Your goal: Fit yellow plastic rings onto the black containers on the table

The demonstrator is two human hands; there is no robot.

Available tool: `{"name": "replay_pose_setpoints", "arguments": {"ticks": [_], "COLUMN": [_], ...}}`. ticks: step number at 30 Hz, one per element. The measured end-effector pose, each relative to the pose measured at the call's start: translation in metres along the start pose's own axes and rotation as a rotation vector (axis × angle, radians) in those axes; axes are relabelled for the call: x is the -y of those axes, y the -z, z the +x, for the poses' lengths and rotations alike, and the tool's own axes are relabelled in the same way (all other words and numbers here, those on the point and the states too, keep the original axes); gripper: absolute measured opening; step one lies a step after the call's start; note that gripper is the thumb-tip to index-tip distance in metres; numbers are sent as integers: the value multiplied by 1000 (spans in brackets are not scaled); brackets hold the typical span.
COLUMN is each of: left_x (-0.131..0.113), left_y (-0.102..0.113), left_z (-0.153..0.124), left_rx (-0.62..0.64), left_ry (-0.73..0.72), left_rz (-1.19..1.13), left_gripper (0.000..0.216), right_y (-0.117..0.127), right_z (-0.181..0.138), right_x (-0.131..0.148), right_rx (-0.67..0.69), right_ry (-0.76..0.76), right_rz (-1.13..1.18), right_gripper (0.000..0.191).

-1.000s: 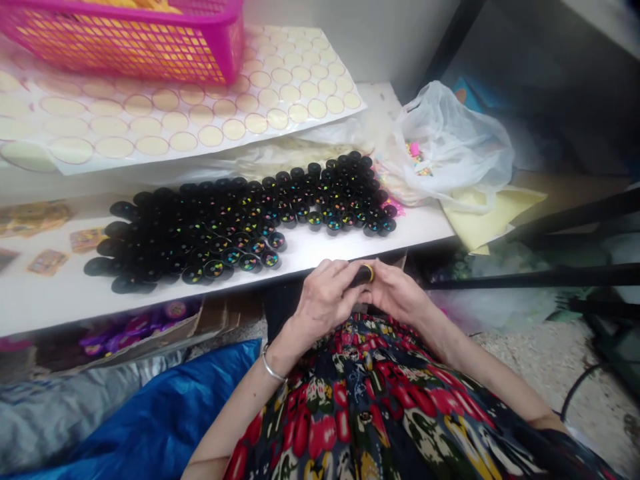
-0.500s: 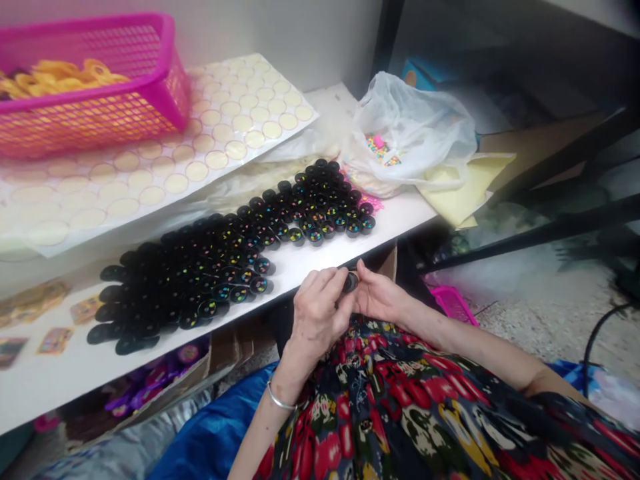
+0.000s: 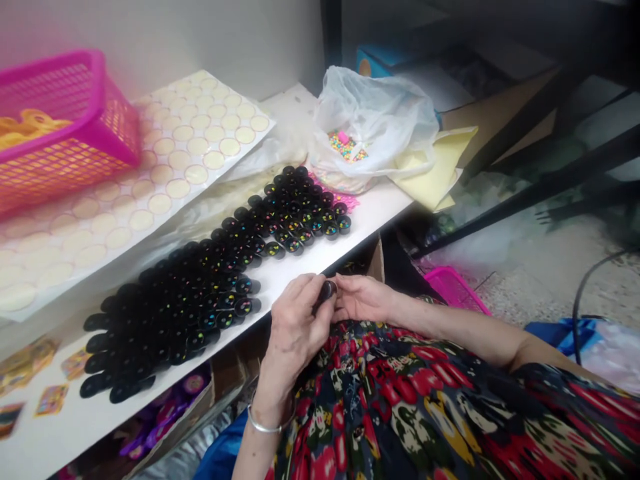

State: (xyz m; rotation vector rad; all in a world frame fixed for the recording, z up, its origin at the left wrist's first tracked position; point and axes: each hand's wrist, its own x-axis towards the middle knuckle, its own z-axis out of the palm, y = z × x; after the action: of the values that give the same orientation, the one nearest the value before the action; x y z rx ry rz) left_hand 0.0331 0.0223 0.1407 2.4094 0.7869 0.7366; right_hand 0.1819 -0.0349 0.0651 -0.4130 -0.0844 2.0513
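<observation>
White shelf [image 3: 313, 261] beyond the hands, crowded with black caps [image 3: 200, 300].
Left hand [image 3: 295, 327] and right hand [image 3: 363, 300] together pinch a single dark cap [image 3: 327, 290], mostly hidden by fingers.

— Where do your hands sit?
— Low over your lap, meeting fingertip to fingertip. Your left hand [image 3: 296, 323] is curled, fingertips pinched, forearm rising from below. Your right hand [image 3: 364, 300] has its fingers closed, forearm reaching in from your right.
</observation>
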Motion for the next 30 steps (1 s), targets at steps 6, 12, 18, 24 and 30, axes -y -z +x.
{"name": "replay_pose_setpoints", "arguments": {"ticks": [6,12,18,24,30], "left_x": [9,20,32,50,84], "left_y": [-15,-40,-49,-34,-28], "left_z": [-13,-36,-43,-73,-85], "left_rx": [-91,-182,-238,-798,-771], "left_ry": [201,-117,-64,314,496], "left_rz": [-228,-136,-111,495,737], "left_gripper": [29,34,37,39,42], "right_y": [-11,-13,-4,37,49], "right_z": [-12,-19,-11,12,23], "right_x": [2,6,15,33,42], "right_rx": [-110,-305,-348,-785,-778], "right_ry": [136,55,-51,211,104], "right_rz": [-165,-284,-428,-1530,-2002], "right_gripper": [21,14,18,6,7]}}
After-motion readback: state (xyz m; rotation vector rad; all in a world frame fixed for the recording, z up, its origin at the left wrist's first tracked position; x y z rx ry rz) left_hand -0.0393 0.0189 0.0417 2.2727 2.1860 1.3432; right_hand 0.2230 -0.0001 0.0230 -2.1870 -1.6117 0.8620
